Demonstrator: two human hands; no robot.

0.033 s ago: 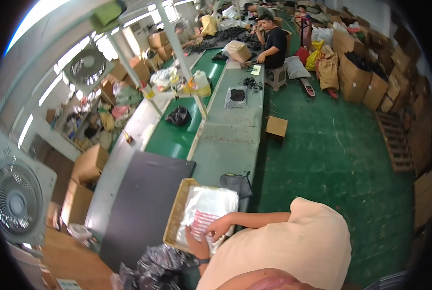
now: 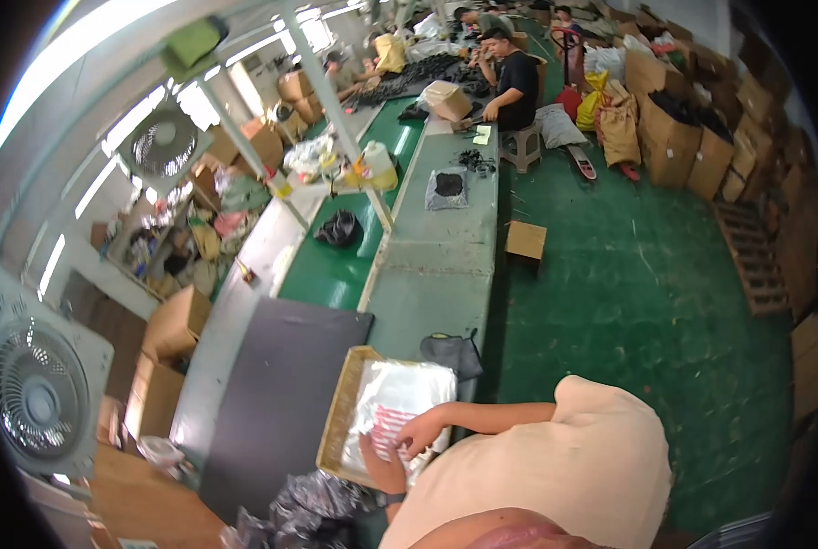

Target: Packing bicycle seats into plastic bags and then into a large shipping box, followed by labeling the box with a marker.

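Note:
A shallow cardboard box (image 2: 340,414) at the table's near edge holds a stack of clear, shiny plastic bags (image 2: 415,380). Red stripes (image 2: 392,423) are printed on the top one. My left hand (image 2: 384,465) lies against the near left part of the print, its fingers stretched out and thumb apart. From the right, my right hand (image 2: 420,432) reaches over the stack, its bent fingers closed on the top bag near the print. The fingertips are small and partly hidden.
A dark mat (image 2: 285,393) lies left of the box, and a dark grey cloth pouch (image 2: 453,352) just beyond it. Black plastic bags (image 2: 313,503) are heaped at the near left. A fan (image 2: 38,403) stands far left. Another person (image 2: 516,87) sits farther along the table.
The whole view has shifted slightly. Both my hands stay at the bags, with only a slight change in how the fingers lie.

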